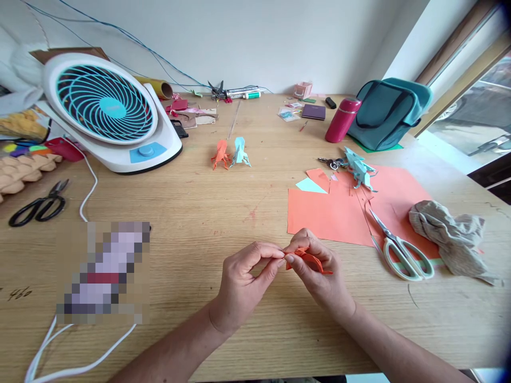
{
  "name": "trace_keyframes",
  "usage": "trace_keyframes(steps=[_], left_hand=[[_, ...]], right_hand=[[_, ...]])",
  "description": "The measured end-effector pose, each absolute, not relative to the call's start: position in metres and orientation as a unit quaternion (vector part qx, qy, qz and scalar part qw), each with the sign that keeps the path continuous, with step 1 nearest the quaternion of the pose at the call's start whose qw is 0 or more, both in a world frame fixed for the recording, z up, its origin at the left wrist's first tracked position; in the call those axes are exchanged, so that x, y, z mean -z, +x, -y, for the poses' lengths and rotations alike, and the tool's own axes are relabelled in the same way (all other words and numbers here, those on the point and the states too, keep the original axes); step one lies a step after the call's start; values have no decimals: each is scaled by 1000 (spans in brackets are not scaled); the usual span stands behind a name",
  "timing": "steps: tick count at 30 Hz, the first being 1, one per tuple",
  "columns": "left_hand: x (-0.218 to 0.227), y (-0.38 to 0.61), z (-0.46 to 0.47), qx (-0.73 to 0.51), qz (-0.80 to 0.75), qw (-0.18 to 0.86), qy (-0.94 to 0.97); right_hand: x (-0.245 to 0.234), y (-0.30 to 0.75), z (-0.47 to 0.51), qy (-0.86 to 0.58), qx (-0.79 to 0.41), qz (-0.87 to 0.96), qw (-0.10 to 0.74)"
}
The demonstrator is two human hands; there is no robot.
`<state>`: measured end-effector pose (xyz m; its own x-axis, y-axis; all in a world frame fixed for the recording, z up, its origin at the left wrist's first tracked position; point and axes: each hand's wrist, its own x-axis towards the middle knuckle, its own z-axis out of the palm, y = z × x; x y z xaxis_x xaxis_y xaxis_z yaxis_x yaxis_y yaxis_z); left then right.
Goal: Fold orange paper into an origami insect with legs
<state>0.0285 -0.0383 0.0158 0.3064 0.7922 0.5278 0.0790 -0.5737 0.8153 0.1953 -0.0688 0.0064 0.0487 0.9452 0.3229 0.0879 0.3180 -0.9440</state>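
Observation:
My right hand grips a small folded orange paper figure, its pointed parts showing between the fingers and below the palm. The fingertips of my left hand are pinched at the left end of that figure, meeting my right thumb and forefinger; the exact bit they hold is mostly covered. Beyond my hands stand an orange origami figure and a light blue origami figure, side by side. Another light blue origami figure, with thin legs, rests on orange paper sheets to the right.
White-handled scissors and a grey cloth lie at the right. Behind them are a magenta bottle and a teal bag. A fan, black scissors and white cables occupy the left side.

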Motion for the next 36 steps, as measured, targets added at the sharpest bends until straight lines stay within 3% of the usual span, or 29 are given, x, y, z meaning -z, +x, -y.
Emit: trace_keyframes(steps=[36], left_hand=[[-25,26,35,-502,-268,266,778]], right_hand=[[-10,193,70,-431,-450,525,580]])
